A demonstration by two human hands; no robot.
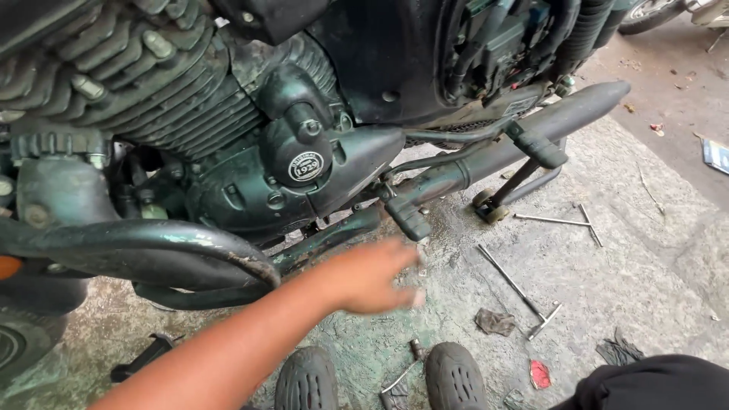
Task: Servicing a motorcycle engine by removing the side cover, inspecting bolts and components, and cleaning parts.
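So one arm comes in from the lower left and that hand [372,275] is stretched out low beside the motorcycle engine [250,152], fingers spread and open, gripping nothing (it's a bit motion-blurred, so I can't tell whether the fingertips touch the ground). I'd take it for the left hand going by where the arm enters, and the right hand isn't in view at all. It hovers just below the footpeg [406,216] and the frame tube, near the crash guard bar [152,243] that wraps the front of the engine. Tools are laid out on the concrete floor [607,266] within easy reach, probably so they're handy while crouching: a long T-handle wrench [516,292], a second T-handle wrench [558,222] farther back by the centre stand, and a grubby rag [495,322] between them and the hand. Two dark shoes [380,377] poke in at the bottom edge, with a small bent metal tool lying between them.
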